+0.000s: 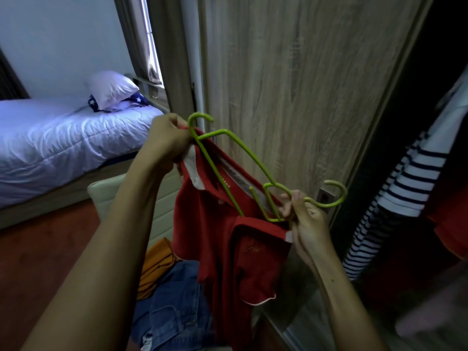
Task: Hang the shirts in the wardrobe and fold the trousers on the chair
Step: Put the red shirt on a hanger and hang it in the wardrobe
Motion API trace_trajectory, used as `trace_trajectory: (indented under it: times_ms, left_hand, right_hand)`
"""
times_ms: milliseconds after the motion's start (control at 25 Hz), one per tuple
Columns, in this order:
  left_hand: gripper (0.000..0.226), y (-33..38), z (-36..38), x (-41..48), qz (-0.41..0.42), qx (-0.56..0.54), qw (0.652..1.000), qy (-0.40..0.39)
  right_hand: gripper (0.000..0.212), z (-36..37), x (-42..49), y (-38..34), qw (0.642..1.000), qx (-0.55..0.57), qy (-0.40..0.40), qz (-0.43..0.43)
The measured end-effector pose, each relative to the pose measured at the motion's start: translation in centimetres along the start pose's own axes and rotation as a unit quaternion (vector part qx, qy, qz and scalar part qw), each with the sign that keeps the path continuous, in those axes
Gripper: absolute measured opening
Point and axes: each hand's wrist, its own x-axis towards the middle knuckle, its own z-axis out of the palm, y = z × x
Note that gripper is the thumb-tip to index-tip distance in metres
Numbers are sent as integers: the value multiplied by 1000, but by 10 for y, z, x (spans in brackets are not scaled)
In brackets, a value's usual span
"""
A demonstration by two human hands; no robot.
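A red polo shirt [228,244] hangs between my two hands in front of the wardrobe door [291,84]. My left hand [167,143] pinches the shirt's collar and one end of a green hanger [253,158]. My right hand [306,224] grips the shirt's other shoulder together with the hanger's hook end [334,196]. The hanger lies tilted, partly inside the neck opening. Below, blue jeans [174,300] and an orange garment [157,264] lie on a cream chair [109,193].
The open wardrobe on the right holds a hanging striped shirt [400,203] and a red garment [448,224]. A bed [63,140] with a pillow [111,88] stands at the left, beside wooden floor [45,254].
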Motion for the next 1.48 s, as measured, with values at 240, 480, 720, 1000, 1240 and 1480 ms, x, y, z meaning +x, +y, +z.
trace_trajectory:
  times_ms: [240,480,720,1000,1240,1480]
  left_hand:
    - [21,9,-20,11,49,59,996,47]
    - [8,13,-2,-3,151,239,959,35]
    - [16,0,31,-35,175,285,941,-51]
    - [32,-42,-2,-34,256,182,946,-79]
    - [42,-55,17,-37,336,234,905,-115]
    - [28,-70,15,-36,322,153,934,-7]
  right_hand:
    - [33,-9,-5,-31,942,-320,-68,-78]
    - [39,17,9,-59,926,-341,-49,-157]
    - [39,40,24,-77,926,-355,-67,-112]
    - [38,26,23,-78,927,-353,-14,-127]
    - [37,30,17,-63,933,-330,-65,-129]
    - [52,-3,22,-61,928,-371,19,-5]
